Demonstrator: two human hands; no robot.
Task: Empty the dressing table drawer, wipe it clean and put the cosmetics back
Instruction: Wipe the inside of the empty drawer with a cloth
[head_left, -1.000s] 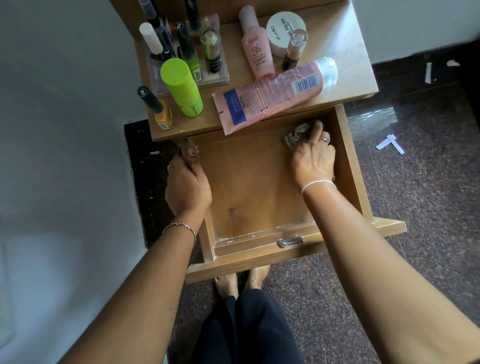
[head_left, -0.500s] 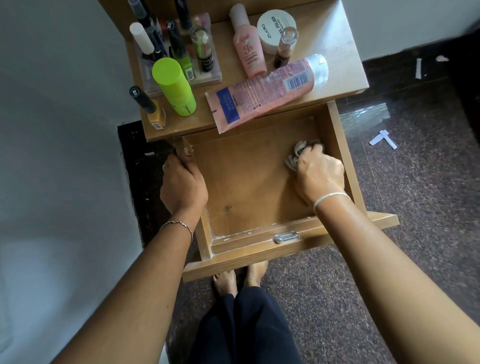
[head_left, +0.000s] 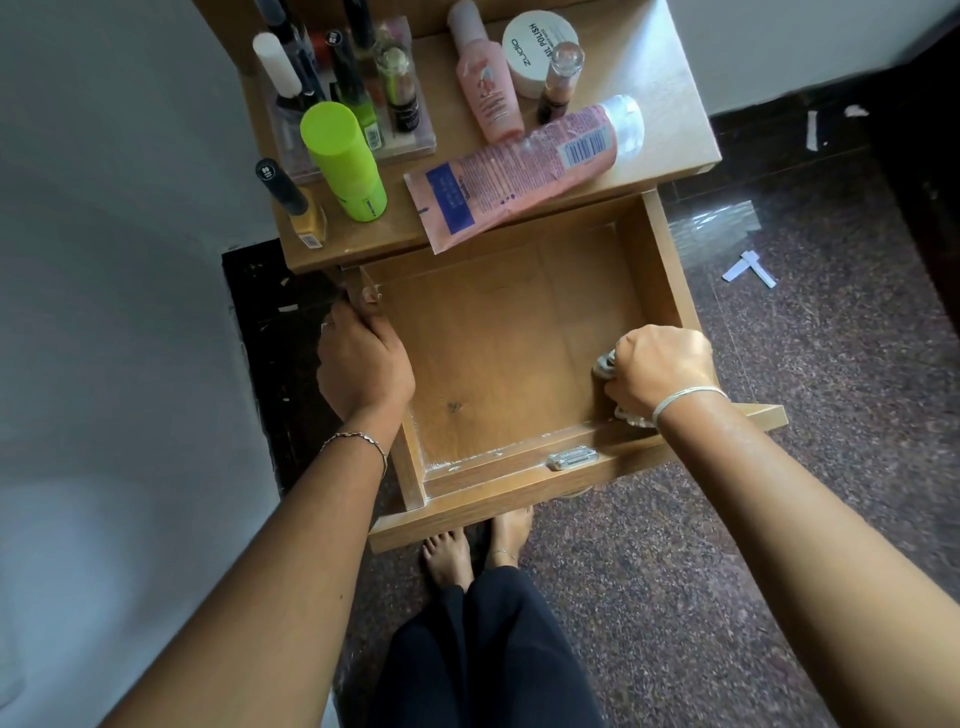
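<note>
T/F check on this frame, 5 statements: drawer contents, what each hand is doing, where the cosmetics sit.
1. The drawer is pulled out and holds no cosmetics. True.
2. The right hand presses a cloth in the drawer's far left corner. False: it is at the near right corner, by the drawer front.
3. The left hand grips the drawer's left side wall. True.
4. The big pink tube stands upright on the table top. False: it lies on its side, its flat end overhanging the open drawer.
5. The lime green bottle lies inside the drawer. False: it stands upright on the table top.
</note>
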